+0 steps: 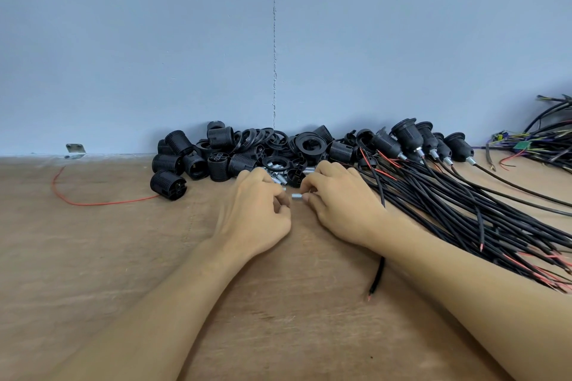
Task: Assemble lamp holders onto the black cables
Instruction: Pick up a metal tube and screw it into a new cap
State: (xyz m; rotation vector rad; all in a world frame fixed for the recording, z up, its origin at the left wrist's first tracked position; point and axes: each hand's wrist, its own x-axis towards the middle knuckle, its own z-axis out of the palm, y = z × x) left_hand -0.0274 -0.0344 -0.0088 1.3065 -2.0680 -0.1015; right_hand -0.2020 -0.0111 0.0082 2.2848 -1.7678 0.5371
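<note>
A pile of black lamp holders lies on the wooden bench against the blue wall. Just in front of the pile, the left hand and right hand meet, fingers curled. The right fingers pinch a small metal tube; whether the left hand grips anything cannot be told. Right of the pile, a bundle of black cables fans out, some carrying fitted holders. Left of the pile, one separate holder trails a red wire.
</note>
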